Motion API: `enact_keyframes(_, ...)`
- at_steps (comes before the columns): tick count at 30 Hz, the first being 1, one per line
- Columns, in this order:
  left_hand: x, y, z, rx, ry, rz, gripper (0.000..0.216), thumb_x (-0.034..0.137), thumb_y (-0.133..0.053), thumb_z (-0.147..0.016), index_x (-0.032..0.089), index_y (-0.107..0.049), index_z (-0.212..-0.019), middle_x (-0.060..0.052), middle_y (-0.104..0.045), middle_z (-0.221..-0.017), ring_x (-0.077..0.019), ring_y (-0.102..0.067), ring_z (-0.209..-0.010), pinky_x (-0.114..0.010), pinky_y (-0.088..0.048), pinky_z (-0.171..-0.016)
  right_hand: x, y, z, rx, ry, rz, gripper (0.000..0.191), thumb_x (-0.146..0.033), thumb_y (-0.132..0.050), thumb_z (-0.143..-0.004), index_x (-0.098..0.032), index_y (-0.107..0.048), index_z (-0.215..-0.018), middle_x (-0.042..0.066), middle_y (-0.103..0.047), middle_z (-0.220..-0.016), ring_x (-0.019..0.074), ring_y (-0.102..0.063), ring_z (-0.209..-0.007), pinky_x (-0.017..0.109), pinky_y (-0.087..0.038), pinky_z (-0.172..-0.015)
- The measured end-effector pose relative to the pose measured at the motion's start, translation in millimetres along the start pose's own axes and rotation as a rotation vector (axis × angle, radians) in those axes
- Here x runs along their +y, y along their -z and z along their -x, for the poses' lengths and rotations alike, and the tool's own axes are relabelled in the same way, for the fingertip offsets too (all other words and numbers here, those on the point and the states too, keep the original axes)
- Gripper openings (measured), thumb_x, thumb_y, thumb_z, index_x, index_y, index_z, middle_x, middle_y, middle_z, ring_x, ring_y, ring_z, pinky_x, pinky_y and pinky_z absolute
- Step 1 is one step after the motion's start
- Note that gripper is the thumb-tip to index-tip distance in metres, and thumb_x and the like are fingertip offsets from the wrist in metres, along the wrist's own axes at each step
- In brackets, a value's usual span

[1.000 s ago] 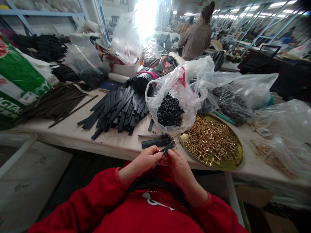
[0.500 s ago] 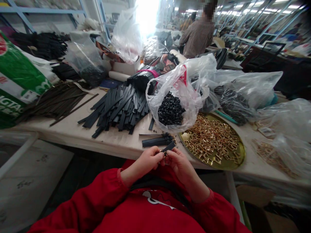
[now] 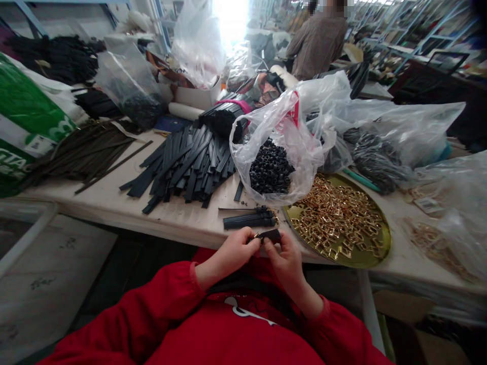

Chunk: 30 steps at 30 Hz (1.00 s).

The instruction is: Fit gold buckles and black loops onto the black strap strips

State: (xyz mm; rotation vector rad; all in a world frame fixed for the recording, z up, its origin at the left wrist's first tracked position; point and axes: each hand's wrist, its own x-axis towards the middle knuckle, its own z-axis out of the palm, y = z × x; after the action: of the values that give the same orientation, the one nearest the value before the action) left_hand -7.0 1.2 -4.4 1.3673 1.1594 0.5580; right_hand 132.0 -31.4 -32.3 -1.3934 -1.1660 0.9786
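Note:
My left hand [image 3: 234, 249] and my right hand [image 3: 282, 256] meet just below the table's front edge, both pinched on one short black strap [image 3: 269, 234] with a small gold fitting at its left end. Just beyond them on the table lie a few finished black straps [image 3: 248, 219]. A round gold tray [image 3: 375, 252] heaped with gold buckles [image 3: 337, 215] sits to the right of my hands. A clear bag of small black loops [image 3: 271, 168] stands behind them.
A fan of long black straps [image 3: 186, 165] covers the table's middle, thin dark strips [image 3: 81, 157] lie to its left. Clear plastic bags [image 3: 399, 134] crowd the right side. A green and white sack [image 3: 23, 116] stands at far left. Another person [image 3: 317, 38] works in the background.
The strap in my hands has turned from tilted up to nearly level, and my right hand has shifted slightly right. The view has tipped a little downward.

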Motion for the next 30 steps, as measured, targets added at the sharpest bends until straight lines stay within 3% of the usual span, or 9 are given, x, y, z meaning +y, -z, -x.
enact_keyframes(4, 3, -1, 1, -0.085, 0.072, 0.137, 0.016, 0.032, -0.046, -0.075, 0.016, -0.047, -0.07, 0.003, -0.053, -0.057, -0.0061, -0.04, -0.043, -0.019, -0.03, -0.043, -3, -1, -7, -0.135, -0.304, -0.389, 0.01, -0.029, -0.06, -0.072, -0.02, -0.057, -0.075, -0.001, -0.059, -0.069, 0.0126, -0.051, -0.06, 0.026, -0.042, -0.059)
enact_keyframes(7, 6, 0, 3, -0.133, 0.082, 0.24, 0.021, 0.036, -0.048, -0.074, 0.015, -0.046, -0.071, 0.004, -0.053, -0.057, -0.0049, -0.04, -0.043, -0.018, -0.03, -0.044, -6, -2, -11, -0.177, -0.423, -0.571, 0.012, -0.028, -0.062, -0.069, -0.019, -0.054, -0.073, -0.004, -0.056, -0.062, 0.0103, -0.048, -0.051, 0.024, -0.041, -0.051)
enact_keyframes(14, 3, 0, 3, -0.119, 0.127, 0.255, 0.023, 0.038, -0.051, -0.073, 0.015, -0.046, -0.07, 0.004, -0.053, -0.056, -0.0047, -0.039, -0.041, -0.019, -0.028, -0.043, -7, -2, -9, -0.1, -0.422, -0.54, 0.013, -0.025, -0.066, -0.067, -0.018, -0.056, -0.071, -0.004, -0.058, -0.063, 0.0076, -0.049, -0.052, 0.02, -0.04, -0.05)
enact_keyframes(20, 3, 0, 7, -0.126, 0.138, 0.285, 0.025, 0.039, -0.049, -0.073, 0.014, -0.047, -0.07, 0.004, -0.051, -0.057, -0.0045, -0.038, -0.042, -0.019, -0.027, -0.043, -14, -1, -7, -0.296, -0.539, -0.644, 0.015, -0.027, -0.064, -0.068, -0.019, -0.053, -0.073, -0.004, -0.058, -0.058, 0.0106, -0.054, -0.05, 0.025, -0.043, -0.053)
enact_keyframes(24, 4, 1, 11, -0.13, 0.154, 0.292, 0.023, 0.037, -0.049, -0.073, 0.015, -0.047, -0.067, 0.005, -0.049, -0.054, -0.0047, -0.038, -0.041, -0.019, -0.027, -0.043, -20, -1, -5, -0.378, -0.529, -0.641, 0.017, -0.019, -0.067, -0.065, -0.018, -0.054, -0.076, -0.004, -0.06, -0.067, 0.0081, -0.054, -0.053, 0.021, -0.041, -0.054)
enact_keyframes(30, 6, 1, 14, -0.15, 0.17, 0.269, 0.025, 0.039, -0.048, -0.073, 0.014, -0.048, -0.067, 0.005, -0.049, -0.052, -0.0046, -0.037, -0.04, -0.019, -0.027, -0.043, -10, 2, -4, -0.361, -0.468, -0.586, 0.017, -0.031, -0.063, -0.072, -0.018, -0.056, -0.078, -0.003, -0.06, -0.066, 0.0098, -0.054, -0.054, 0.025, -0.043, -0.058)
